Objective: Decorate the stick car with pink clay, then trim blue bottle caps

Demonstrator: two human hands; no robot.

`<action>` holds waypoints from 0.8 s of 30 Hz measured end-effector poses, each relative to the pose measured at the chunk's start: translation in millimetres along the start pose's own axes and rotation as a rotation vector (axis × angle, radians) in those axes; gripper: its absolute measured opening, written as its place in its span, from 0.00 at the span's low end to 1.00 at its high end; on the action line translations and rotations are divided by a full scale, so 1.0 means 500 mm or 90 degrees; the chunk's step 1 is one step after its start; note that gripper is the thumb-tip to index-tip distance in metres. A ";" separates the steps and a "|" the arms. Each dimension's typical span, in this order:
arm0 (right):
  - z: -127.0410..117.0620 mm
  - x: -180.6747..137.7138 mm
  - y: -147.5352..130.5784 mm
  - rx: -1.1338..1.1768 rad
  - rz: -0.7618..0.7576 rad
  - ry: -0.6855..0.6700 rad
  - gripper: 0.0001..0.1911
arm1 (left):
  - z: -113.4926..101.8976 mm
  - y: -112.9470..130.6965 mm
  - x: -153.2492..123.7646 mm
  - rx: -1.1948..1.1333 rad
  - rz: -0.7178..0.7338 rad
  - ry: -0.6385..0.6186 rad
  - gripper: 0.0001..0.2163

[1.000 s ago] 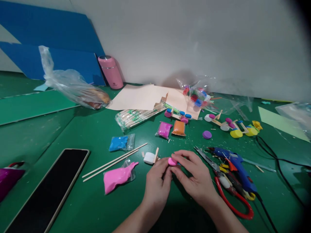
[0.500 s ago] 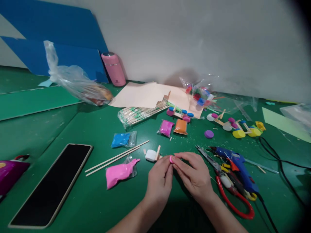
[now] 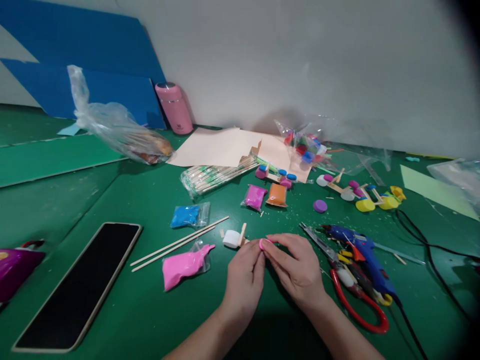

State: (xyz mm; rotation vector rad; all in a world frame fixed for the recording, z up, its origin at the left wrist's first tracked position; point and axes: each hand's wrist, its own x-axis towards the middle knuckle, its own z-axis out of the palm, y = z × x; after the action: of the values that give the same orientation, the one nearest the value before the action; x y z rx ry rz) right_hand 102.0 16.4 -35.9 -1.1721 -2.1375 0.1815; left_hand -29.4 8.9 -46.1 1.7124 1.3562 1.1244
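Observation:
Between the fingertips of my left hand [image 3: 245, 275] and my right hand [image 3: 296, 262] is a small round piece of pink clay [image 3: 264, 243]. Both hands are closed around it, and most of it is hidden by fingers. Just beyond my left hand lies a small wooden-stick piece [image 3: 243, 233] with a white round wheel [image 3: 232, 239]; its right end is hidden behind the fingers. To the left of my left hand is a bag of pink clay [image 3: 182, 267], with its neck twisted. Two thin wooden sticks [image 3: 178, 242] lie behind that bag.
On the right lie scissors [image 3: 378, 320] with red handles and a blue glue gun [image 3: 363, 245] with a cord. A phone [image 3: 80, 285] is at left. Behind are blue, magenta [image 3: 255, 197] and orange clay packets, a purple cap [image 3: 320, 206] and small wheeled stick models [image 3: 348, 190].
My fingers shift slightly on the pink piece, the right fingertips now pressing over it. The whole view has moved a little; nothing else has changed place.

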 end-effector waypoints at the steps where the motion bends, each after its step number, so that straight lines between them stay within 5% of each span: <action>1: 0.000 -0.001 0.000 0.001 0.000 -0.002 0.16 | 0.000 0.000 0.000 0.000 -0.001 0.000 0.11; 24: 0.002 0.003 0.000 -0.003 -0.002 0.005 0.15 | -0.002 0.001 -0.001 -0.003 -0.025 -0.002 0.09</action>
State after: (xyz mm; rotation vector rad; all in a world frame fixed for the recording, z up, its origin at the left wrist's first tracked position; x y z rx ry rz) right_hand 100.7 17.5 -35.8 -1.1704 -2.1330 0.1703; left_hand -30.0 8.4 -45.3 1.6766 1.3781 1.1014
